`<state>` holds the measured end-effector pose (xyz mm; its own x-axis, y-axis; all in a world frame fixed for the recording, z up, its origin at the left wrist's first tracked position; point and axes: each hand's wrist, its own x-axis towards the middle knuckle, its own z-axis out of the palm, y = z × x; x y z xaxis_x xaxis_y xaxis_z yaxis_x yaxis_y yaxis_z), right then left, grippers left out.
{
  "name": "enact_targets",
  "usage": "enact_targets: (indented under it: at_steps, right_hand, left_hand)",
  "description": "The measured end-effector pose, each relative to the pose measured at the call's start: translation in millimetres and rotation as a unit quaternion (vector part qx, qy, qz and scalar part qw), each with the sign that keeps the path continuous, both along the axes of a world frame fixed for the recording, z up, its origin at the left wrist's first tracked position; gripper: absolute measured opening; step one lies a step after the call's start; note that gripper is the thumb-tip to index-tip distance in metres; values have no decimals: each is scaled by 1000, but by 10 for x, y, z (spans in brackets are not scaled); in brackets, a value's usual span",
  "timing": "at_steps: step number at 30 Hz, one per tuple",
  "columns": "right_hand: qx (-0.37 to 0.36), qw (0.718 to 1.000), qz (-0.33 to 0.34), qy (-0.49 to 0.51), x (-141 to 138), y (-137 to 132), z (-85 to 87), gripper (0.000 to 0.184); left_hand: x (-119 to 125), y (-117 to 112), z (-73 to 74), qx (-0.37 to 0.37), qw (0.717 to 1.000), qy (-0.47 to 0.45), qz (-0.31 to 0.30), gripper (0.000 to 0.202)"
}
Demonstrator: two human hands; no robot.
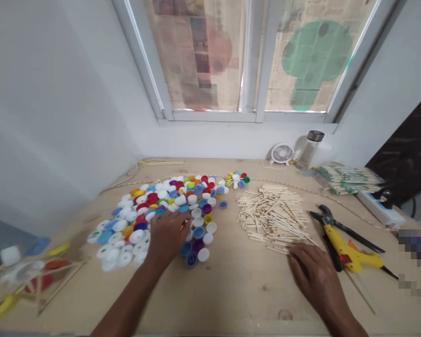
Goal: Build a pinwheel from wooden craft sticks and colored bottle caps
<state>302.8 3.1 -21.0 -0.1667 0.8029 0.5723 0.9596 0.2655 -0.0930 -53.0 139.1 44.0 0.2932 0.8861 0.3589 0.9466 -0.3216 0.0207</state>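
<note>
Soft daylight enters through the papered window (256,56) at 12 o'clock, muted by the sheets over the glass (no harsh glare). The wooden table (231,285) is evenly bright, with faint shadows under both hands. Wide-angle bending warps the frame edges. Objects at 8 o'clock are blurred; a pixelated patch sits at 4 o'clock.

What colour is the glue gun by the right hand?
Yellow glue gun, seen in the head view.
</note>
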Motion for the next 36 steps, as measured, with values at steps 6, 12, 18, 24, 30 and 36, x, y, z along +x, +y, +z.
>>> enact_targets:
  at_steps: [6,12,18,24,30,36]
  right_hand:
    - [6,1000,4,9,16,1,-14,19]
    - [19,1000,12,7,77,20,-52,20]
    - [25,999,16,15,55,17,-62,20]
    - [18,1000,11,18,49,13,-30,20]
    - [22,1000,13,11,53,21,-21,21]
    - [16,1000,9,7,54,-3,-40,18]
  left_hand:
    - [498,222,87,-21,998,44,-45,16]
    - [977,495,-6,-36,990,116,-75,33]
    - [1073,515,8,-34,988,137,-68,31]
    - [586,329,233,-29,991,131,-22,31]
    - [39,230,265,-40,994,84,54,26]
    - [-317,159,186,-39,992,30,115,31]
